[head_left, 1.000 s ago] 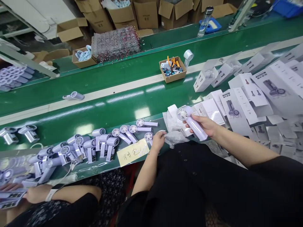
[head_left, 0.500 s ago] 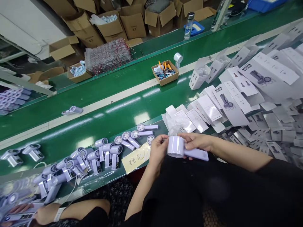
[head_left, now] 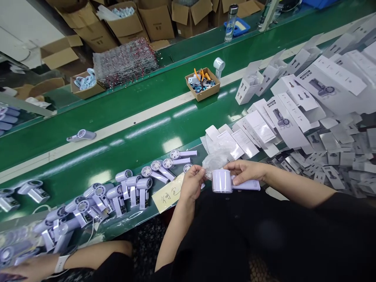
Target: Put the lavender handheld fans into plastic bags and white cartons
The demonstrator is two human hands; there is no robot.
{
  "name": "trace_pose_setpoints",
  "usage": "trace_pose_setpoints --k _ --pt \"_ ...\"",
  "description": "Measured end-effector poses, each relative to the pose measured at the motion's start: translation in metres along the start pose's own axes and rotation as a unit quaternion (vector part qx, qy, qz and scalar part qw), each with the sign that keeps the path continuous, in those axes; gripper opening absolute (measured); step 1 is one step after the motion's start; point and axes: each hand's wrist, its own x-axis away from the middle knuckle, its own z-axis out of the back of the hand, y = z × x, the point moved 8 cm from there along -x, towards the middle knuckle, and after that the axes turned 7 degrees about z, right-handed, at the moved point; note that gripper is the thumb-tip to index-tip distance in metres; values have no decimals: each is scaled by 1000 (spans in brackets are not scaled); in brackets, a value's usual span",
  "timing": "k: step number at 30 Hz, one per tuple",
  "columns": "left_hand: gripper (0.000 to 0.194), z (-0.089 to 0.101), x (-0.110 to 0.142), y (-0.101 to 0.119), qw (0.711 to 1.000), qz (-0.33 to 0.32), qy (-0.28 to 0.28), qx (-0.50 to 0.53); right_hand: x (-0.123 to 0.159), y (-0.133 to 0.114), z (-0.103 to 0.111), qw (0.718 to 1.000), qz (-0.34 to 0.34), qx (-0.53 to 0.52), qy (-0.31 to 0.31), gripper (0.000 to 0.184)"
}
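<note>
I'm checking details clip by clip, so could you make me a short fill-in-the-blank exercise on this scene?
1. The right hand holds the fan by its ____, not by its round head.
2. The left hand pinches a see-through wrapper made of ____.
3. The paper note with handwriting is coloured pale ____.
4. The curved tool handles sticking up from the small cardboard box are coloured ____.

Missing words: handle; plastic; yellow; orange.

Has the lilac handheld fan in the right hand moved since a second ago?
Yes: judged against the small cardboard parts box, the lilac handheld fan has moved away, toward the wearer's black shirt.
</note>
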Motion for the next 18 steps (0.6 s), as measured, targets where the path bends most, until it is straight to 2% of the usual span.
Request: trace_pose_setpoints --k 4,8,10,12,15,17,18 --pt "26 -14 7 5 995 -37 34 -85 -5 -2 -11 996 62 -70 -12 61" --pt "29 -29 13 -2 991 -43 -10 -127 -10 7 -6 995 48 -73 45 53" --pt "29 -26 9 -8 993 -22 -29 -115 -9 12 2 994 42 -43 87 50" --pt "29 -14 2 -10 997 -4 -17 -69 -5 14 8 993 40 1 111 50" --pt "35 5 -6 2 999 -41 9 32 3 14 16 985 40 52 157 46" --pt "34 4 -6 10 997 -64 -29 34 9 14 21 977 46 52 200 44" --pt "32 1 -4 11 996 -68 -57 1 11 14 23 973 52 44 219 44"
